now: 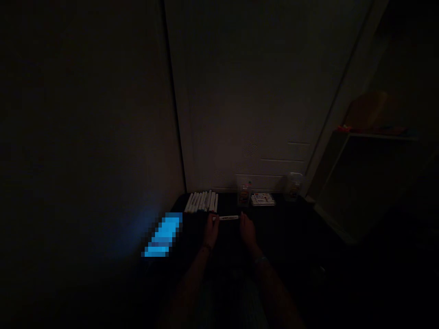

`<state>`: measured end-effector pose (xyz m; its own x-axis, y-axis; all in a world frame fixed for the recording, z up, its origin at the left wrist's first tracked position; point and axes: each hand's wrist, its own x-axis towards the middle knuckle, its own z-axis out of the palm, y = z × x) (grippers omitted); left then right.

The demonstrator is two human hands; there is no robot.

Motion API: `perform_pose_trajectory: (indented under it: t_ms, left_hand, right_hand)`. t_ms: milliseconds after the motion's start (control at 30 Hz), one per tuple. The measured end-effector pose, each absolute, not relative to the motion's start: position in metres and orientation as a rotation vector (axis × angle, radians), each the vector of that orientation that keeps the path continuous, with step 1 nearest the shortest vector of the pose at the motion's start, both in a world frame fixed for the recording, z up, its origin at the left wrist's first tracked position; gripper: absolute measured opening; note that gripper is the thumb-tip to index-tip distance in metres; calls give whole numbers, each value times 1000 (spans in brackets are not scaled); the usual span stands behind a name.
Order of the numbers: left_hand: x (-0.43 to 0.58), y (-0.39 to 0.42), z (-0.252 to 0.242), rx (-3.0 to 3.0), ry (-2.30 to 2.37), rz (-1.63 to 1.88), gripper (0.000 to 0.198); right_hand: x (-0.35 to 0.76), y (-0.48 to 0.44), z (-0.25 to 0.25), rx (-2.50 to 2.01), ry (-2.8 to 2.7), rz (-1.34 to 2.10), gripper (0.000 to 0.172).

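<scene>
A slim white marker (228,218), dark print on its barrel, spans level between 2 hands over the black tabletop (281,228). The left hand (211,226) pinches 1 end; whether the right hand (247,228) grips the other, I cannot tell. Tabletop stretches rightward; the wall (219,155) bounds its back edge.

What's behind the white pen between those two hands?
Behind the white pen: a row of white pens at left, two clear containers with a white stack between them. Whatever the left hand and right hand cover cannot be seen.
</scene>
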<state>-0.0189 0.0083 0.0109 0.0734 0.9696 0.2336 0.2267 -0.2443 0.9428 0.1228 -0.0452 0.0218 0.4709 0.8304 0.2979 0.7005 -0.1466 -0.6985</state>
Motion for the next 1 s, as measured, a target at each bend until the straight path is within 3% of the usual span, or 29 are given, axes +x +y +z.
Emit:
perform_pose_trajectory:
  t_ms: [1000]
  left_hand:
    - [-19,10,8,1531,1167,1303,34]
  right_hand:
    - [130,-35,3,-1835,-1132,206,43]
